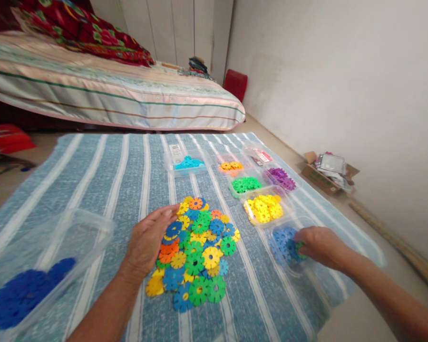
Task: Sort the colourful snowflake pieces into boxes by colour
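Note:
A loose pile of notched plastic flower discs (pixel 196 256), in yellow, green, blue and orange, lies on the striped cloth. My left hand (pixel 151 235) is at its upper left edge, fingers pressed together, their tips beside a yellow disc (pixel 183 208); what they hold, if anything, is unclear. At the right, my right hand (pixel 314 243) is closed over a clear tub of blue discs (pixel 284 243). A bit of a green disc (pixel 300 251) shows at its fingertips, partly hidden by the hand.
Clear tubs hold yellow discs (pixel 264 209), green discs (pixel 247 185), orange discs (pixel 231 166), purple discs (pixel 281 178) and light blue discs (pixel 189 163). A larger tub with dark blue discs (pixel 28 294) stands at left. Beyond are a bed (pixel 128 102) and a cardboard box (pixel 323 180).

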`<action>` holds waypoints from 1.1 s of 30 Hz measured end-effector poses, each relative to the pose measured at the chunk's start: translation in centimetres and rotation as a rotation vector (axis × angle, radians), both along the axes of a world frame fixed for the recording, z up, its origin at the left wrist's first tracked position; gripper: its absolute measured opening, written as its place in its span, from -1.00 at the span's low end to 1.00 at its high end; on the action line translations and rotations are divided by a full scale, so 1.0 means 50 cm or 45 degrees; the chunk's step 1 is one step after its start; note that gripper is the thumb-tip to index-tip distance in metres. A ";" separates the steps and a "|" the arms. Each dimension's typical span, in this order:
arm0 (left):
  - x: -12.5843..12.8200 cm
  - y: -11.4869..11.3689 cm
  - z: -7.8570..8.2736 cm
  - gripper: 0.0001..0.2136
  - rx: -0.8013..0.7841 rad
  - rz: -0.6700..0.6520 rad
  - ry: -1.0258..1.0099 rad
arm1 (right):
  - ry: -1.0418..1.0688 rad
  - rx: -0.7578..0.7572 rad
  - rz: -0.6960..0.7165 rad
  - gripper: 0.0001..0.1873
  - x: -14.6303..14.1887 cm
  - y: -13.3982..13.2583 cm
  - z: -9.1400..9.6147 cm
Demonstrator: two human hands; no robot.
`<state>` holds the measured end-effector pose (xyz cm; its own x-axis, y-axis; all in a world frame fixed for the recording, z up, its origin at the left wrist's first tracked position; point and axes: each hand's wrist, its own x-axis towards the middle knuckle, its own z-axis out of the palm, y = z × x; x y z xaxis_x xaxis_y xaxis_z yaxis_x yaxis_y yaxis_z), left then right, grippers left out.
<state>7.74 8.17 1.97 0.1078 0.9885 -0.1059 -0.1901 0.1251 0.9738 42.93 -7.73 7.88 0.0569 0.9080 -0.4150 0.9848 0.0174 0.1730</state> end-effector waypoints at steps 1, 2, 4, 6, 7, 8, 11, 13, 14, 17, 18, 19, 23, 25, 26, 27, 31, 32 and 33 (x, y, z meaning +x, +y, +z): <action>0.000 0.000 0.000 -0.63 0.004 -0.002 -0.001 | 0.023 0.016 0.026 -0.87 0.003 -0.001 0.000; 0.000 0.000 0.000 -0.63 0.006 -0.003 0.001 | 0.044 0.032 0.048 -0.87 0.005 -0.003 -0.001; 0.000 -0.001 0.000 -0.63 0.010 0.004 0.011 | 0.067 0.063 0.073 -0.86 0.011 -0.006 -0.004; 0.001 -0.001 0.001 -0.63 0.019 0.013 0.015 | 0.074 0.093 0.088 -0.86 0.015 -0.010 -0.007; 0.001 -0.001 0.002 -0.63 0.026 0.014 0.014 | 0.081 0.104 0.095 -0.86 0.016 -0.012 -0.009; 0.002 -0.002 0.002 -0.63 0.032 0.012 0.012 | 0.089 0.113 0.101 -0.87 0.016 -0.013 -0.011; 0.003 -0.003 0.006 -0.64 0.028 0.002 0.004 | 0.099 0.128 0.099 -0.87 0.015 -0.016 -0.013; 0.004 -0.004 0.008 -0.64 0.015 0.005 -0.002 | 0.068 0.136 0.079 -0.86 0.014 -0.018 -0.013; 0.004 -0.005 0.009 -0.64 0.010 0.008 -0.007 | 0.052 0.139 0.071 -0.86 0.013 -0.018 -0.012; 0.004 -0.005 0.009 -0.65 0.010 0.003 -0.014 | 0.040 0.151 0.049 -0.85 0.011 -0.020 -0.009; 0.004 -0.005 0.009 -0.65 0.011 0.001 -0.016 | 0.046 0.154 0.040 -0.84 0.011 -0.021 -0.008; 0.004 -0.005 0.009 -0.65 0.010 0.001 -0.018 | 0.057 0.157 0.032 -0.83 0.012 -0.021 -0.006; 0.003 -0.004 0.008 -0.64 0.013 0.007 -0.009 | 0.178 0.160 0.012 -0.80 0.018 -0.021 0.004; 0.002 -0.004 0.006 -0.63 0.021 -0.007 -0.005 | 0.303 0.137 0.010 -0.79 0.024 -0.020 0.013; 0.001 -0.004 0.005 -0.64 0.025 -0.014 -0.010 | 0.371 0.124 0.002 -0.78 0.027 -0.020 0.019; 0.000 -0.004 0.003 -0.64 0.026 -0.020 -0.018 | 0.439 0.114 -0.014 -0.77 0.029 -0.019 0.026; -0.004 -0.003 -0.002 -0.63 0.027 -0.034 -0.020 | 0.645 0.158 -0.105 -0.72 0.023 0.000 0.064; -0.004 -0.004 -0.002 -0.63 0.030 -0.037 -0.012 | 0.677 0.189 -0.117 -0.72 0.018 0.011 0.075; -0.005 -0.004 -0.003 -0.63 0.030 -0.038 -0.006 | 0.709 0.228 -0.121 -0.72 0.012 0.026 0.085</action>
